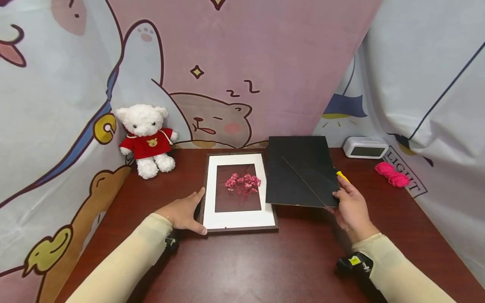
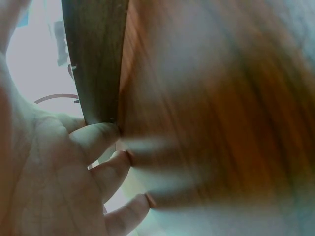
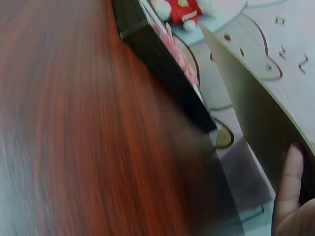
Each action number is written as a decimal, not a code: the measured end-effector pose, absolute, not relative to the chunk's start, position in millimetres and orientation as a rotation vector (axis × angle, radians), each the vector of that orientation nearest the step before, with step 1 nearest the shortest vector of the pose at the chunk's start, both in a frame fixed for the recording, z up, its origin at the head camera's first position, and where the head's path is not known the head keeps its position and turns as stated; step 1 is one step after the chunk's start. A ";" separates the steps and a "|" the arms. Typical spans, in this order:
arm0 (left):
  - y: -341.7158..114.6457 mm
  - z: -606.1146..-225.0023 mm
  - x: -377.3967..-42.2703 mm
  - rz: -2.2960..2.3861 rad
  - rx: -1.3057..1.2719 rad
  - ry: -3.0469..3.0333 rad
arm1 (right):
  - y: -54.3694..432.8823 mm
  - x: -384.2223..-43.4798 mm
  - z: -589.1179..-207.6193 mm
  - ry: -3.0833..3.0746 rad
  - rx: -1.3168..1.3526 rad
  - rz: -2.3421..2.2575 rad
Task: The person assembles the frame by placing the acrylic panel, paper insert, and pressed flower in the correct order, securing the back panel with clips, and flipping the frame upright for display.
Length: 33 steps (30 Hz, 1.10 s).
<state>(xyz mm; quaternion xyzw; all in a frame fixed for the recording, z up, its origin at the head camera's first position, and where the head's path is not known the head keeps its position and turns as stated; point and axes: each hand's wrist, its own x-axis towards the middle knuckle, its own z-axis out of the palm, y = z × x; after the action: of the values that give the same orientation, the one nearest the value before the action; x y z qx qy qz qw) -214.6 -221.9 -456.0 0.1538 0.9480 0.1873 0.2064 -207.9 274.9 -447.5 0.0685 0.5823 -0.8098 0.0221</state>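
Note:
A dark-edged picture frame [image 1: 241, 229] lies on the table, with a white mat around a brown panel and pink dried flowers [image 1: 243, 183]. My left hand [image 1: 185, 211] touches its left side, thumb by the near corner and fingers spread along the edge. In the left wrist view, the fingertips [image 2: 113, 169] sit right at the frame's dark side [image 2: 96, 59]. To the right, my right hand [image 1: 352, 209] pinches a black backing board [image 1: 299, 176] by its near right edge. The board is raised and tilted, apart from the table in the right wrist view, its thin edge showing.
A white teddy bear [image 1: 147, 143] in a red shirt sits at the back left. On the right are a white digital clock [image 1: 365, 148] and a pink yarn skein [image 1: 392, 174]. A small yellow object [image 1: 342, 175] shows beside the board. Printed cloth walls surround the table.

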 end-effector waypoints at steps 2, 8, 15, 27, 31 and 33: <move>-221.9 -455.6 -214.2 0.524 0.426 2.640 | 281.8 -211.5 -451.4 1.822 0.241 -2.487; -221.7 -455.4 -213.5 0.520 0.426 2.641 | 298.4 -219.8 -464.5 1.801 0.343 -2.396; -221.6 -455.0 -213.2 0.519 0.411 2.640 | 310.6 -225.7 -473.4 1.862 0.373 -2.242; -222.2 -455.6 -213.4 0.513 0.415 2.644 | 317.2 -232.9 -468.0 2.521 0.369 -1.408; -222.6 -455.3 -213.0 0.516 0.418 2.642 | 318.8 -235.7 -461.9 2.526 0.356 -1.317; -222.7 -455.0 -213.1 0.516 0.419 2.641 | 319.4 -236.8 -459.4 2.543 0.349 -1.266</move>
<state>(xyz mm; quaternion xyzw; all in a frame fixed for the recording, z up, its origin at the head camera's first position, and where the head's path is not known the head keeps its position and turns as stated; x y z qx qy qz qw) -213.1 -222.7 -455.0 0.1506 0.9486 0.1853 0.2077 -236.8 319.4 -459.4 0.1209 0.8799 -0.4379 0.1392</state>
